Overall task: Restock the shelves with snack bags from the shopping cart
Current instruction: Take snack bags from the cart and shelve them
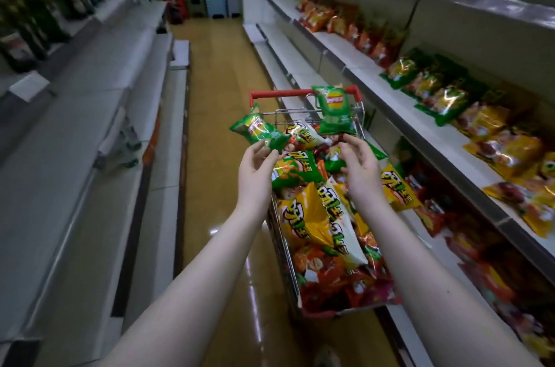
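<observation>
Glossy floor; left hand pinches crinkly green bag.

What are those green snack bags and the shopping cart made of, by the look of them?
The green snack bags look like thin glossy plastic film, possibly foil-lined: they crinkle and throw bright glints. The cart's basket looks like bare shiny metal wire, thin and reflective. Its handle looks like red plastic or a red coating; I can't tell which.
</observation>
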A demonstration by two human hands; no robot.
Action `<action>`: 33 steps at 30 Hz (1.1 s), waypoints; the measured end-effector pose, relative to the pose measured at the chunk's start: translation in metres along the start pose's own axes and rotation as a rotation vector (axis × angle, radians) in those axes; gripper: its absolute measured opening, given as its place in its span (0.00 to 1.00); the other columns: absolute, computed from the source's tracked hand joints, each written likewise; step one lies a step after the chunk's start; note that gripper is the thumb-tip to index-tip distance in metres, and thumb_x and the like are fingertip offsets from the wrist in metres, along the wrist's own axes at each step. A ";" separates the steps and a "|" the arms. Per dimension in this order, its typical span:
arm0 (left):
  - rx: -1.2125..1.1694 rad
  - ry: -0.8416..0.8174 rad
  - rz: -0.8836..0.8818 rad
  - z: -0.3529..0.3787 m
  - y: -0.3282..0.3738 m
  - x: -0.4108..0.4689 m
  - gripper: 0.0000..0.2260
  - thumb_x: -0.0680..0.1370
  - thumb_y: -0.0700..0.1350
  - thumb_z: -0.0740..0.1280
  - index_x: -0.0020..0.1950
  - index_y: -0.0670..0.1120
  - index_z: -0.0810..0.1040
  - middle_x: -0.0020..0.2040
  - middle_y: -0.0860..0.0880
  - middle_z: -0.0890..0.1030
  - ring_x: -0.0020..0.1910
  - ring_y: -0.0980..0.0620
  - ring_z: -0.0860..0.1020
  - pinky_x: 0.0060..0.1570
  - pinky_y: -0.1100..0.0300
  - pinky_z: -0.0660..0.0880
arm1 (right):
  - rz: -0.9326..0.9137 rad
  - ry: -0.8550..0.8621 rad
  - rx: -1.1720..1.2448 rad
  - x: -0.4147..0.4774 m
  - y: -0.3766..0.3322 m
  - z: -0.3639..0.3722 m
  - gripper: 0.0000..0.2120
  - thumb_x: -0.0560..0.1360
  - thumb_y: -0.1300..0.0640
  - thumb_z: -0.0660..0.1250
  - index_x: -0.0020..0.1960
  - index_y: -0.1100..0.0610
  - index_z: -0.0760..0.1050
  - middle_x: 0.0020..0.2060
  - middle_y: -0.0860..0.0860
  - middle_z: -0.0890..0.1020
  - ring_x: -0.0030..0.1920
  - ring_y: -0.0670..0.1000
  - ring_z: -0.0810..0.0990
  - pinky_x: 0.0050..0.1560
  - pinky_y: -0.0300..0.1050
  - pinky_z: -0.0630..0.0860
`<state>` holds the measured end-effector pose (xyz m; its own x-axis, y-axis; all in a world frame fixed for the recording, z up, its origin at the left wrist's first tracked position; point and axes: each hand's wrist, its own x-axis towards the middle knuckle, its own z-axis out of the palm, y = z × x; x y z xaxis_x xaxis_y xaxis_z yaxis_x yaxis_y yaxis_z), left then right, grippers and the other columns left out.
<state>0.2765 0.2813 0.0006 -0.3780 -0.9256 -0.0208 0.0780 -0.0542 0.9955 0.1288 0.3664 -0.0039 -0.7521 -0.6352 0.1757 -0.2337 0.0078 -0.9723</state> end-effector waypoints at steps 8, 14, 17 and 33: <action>0.030 0.063 -0.009 0.031 -0.013 0.061 0.17 0.79 0.45 0.64 0.68 0.46 0.70 0.63 0.47 0.75 0.62 0.51 0.74 0.61 0.55 0.73 | 0.022 -0.063 0.013 0.068 0.023 0.008 0.15 0.80 0.52 0.60 0.66 0.53 0.70 0.58 0.47 0.76 0.58 0.45 0.74 0.57 0.38 0.72; 0.038 0.096 -0.073 0.074 -0.023 0.113 0.18 0.79 0.45 0.65 0.68 0.47 0.69 0.65 0.46 0.74 0.63 0.47 0.75 0.62 0.46 0.74 | 0.067 -0.108 0.036 0.135 0.049 0.001 0.12 0.80 0.52 0.60 0.63 0.51 0.71 0.58 0.48 0.76 0.59 0.47 0.75 0.56 0.37 0.70; 0.081 0.139 -0.080 0.089 -0.032 0.144 0.19 0.79 0.46 0.65 0.70 0.48 0.68 0.67 0.46 0.73 0.63 0.48 0.74 0.50 0.60 0.75 | 0.106 -0.109 0.043 0.171 0.071 -0.004 0.11 0.80 0.53 0.60 0.61 0.50 0.71 0.58 0.49 0.76 0.60 0.49 0.75 0.60 0.43 0.72; 0.465 0.409 -0.485 0.104 -0.134 0.301 0.46 0.71 0.62 0.70 0.79 0.48 0.48 0.76 0.39 0.57 0.74 0.37 0.58 0.71 0.40 0.59 | 0.224 -0.048 -0.210 0.354 0.180 0.011 0.19 0.78 0.52 0.63 0.67 0.56 0.69 0.63 0.53 0.74 0.60 0.51 0.73 0.57 0.44 0.70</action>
<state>0.0562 0.0492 -0.1295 0.1056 -0.9081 -0.4052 -0.4375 -0.4083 0.8012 -0.1730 0.1346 -0.1180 -0.7708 -0.6350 -0.0520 -0.1908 0.3080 -0.9321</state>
